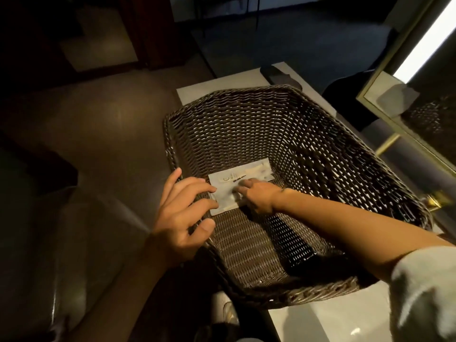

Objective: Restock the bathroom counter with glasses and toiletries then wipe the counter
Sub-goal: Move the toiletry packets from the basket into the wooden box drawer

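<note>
A large dark wicker basket (259,124) stands on a white counter (328,319). On its woven bottom lie flat white toiletry packets (249,172), near the left wall. My right hand (256,193) reaches down inside the basket, its fingers resting on the packets. My left hand (183,213) hovers at the basket's left rim with fingers spread, the fingertips touching the packets' left edge. Whether either hand has a grip on a packet is not visible.
A gold-framed mirror (404,114) with a bright light strip rises at the right. A dark object (274,74) lies on the counter beyond the basket. Brown floor lies to the left, and a shoe (228,309) shows below the basket.
</note>
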`<state>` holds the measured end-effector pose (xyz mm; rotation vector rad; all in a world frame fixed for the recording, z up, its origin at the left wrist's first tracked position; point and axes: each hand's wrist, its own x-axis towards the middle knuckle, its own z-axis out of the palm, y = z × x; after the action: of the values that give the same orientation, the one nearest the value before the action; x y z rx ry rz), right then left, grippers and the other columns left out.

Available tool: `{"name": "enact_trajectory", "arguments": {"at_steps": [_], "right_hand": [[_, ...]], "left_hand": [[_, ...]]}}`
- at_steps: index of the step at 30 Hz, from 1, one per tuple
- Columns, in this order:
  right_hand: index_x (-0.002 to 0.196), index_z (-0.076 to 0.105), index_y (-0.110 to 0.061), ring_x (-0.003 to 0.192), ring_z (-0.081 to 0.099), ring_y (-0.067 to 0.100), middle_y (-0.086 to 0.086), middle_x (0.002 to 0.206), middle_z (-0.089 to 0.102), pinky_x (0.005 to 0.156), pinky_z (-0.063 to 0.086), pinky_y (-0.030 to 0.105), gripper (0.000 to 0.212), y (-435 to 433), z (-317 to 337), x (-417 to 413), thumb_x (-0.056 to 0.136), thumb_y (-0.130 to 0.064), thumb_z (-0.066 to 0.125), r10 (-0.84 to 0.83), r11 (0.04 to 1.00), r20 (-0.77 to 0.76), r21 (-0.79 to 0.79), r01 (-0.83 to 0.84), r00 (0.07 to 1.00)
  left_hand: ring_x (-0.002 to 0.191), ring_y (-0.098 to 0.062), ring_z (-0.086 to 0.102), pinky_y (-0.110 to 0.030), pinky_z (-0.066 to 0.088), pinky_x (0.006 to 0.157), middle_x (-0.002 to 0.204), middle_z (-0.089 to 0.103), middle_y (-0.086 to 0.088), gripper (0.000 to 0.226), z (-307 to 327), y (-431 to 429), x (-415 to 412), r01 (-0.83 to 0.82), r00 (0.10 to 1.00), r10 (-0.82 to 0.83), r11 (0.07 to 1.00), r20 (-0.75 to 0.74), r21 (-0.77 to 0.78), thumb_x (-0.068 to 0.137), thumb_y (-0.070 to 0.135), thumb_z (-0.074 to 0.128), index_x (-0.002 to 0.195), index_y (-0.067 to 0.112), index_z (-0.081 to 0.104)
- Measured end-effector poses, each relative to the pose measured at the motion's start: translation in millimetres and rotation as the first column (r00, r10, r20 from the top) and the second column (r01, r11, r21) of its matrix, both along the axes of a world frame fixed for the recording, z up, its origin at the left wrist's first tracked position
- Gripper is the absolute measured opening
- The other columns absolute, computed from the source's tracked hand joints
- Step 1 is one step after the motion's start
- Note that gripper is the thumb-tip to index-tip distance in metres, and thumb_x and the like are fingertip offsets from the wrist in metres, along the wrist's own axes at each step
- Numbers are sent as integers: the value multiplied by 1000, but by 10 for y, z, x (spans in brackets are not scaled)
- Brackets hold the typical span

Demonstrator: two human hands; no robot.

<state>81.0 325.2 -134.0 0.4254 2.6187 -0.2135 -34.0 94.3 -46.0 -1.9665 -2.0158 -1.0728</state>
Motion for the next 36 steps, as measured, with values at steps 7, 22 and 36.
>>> {"name": "enact_trajectory", "arguments": {"at_steps": [7, 22, 36], "right_hand": [[103, 62, -22, 95, 63, 17, -2, 102, 63, 83, 52, 30, 17, 70, -242, -187, 88, -27, 67, 15, 999, -81, -30, -17, 997], [126, 39, -13, 92, 54, 22, 5, 104, 52, 85, 50, 38, 70, -55, -129, -133, 85, -68, 52, -7, 984, 83, -179, 22, 997], [153, 19, -16, 95, 59, 25, 9, 101, 58, 83, 52, 35, 85, 330, -247, -537, 86, -25, 71, -91, 996, -24, 22, 91, 996]], "left_hand": [[126, -16, 51, -55, 16, 122, 120, 67, -4, 64, -19, -1, -27, -2, 1000, 2, 1000, 0, -19, 103, 54, 21, 99, 17, 73], [126, -18, 53, -53, 15, 123, 119, 67, -3, 66, -8, 1, -31, 3, 999, -3, 1000, 41, -7, 103, 56, 19, 100, 18, 72], [130, -17, 52, -52, 15, 123, 121, 68, -2, 66, 9, -47, -45, 0, 999, 3, 998, 45, -65, 103, 54, 22, 101, 16, 76]]}}
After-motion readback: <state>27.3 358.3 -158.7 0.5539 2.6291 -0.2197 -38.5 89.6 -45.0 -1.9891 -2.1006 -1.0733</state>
